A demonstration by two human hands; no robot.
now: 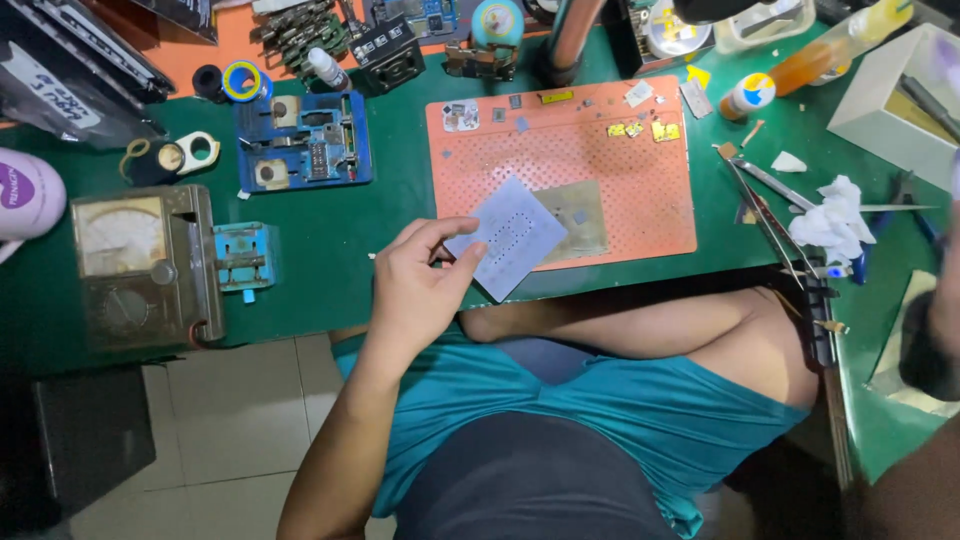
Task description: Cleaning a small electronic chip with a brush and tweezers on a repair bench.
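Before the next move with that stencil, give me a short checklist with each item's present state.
1. Left hand grips the stencil: ok, its fingertips pinch the near left edge.
2. Stencil lies flat: cannot tell; it sits over the near edge of the orange mat, partly past it.
3. Right hand free: cannot tell, it is blurred at the frame's right edge.
4. Tweezers at hand: ok, they lie on the green table right of the mat.
5. Small chips away from the stencil: ok, they sit along the mat's far edge.
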